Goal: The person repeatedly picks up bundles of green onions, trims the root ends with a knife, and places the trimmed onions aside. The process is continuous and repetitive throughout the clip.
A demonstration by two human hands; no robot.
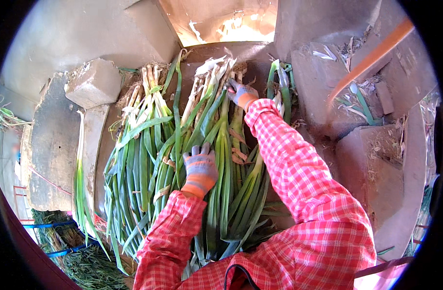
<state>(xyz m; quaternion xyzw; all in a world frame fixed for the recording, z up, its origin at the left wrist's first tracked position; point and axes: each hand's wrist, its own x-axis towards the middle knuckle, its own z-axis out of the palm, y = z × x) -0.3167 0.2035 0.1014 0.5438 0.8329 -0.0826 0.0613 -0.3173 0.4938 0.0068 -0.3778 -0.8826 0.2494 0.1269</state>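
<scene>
A big heap of long green onions [149,159] lies lengthwise in front of me, white root ends pointing away. My left hand [200,166], in a grey and orange glove, presses flat on the green leaves in the middle of the heap, fingers spread. My right hand [242,94], in the same kind of glove, reaches far ahead and closes on the white ends of one bunch [237,121] near the roots. Both sleeves are red checked cloth.
A stone block [93,82] and a concrete slab [52,145] lie to the left, with a single onion stalk [79,169] on the slab. Tied bundles with blue bands [62,241] sit at lower left. Concrete blocks [366,145] and an orange strip [371,55] stand right.
</scene>
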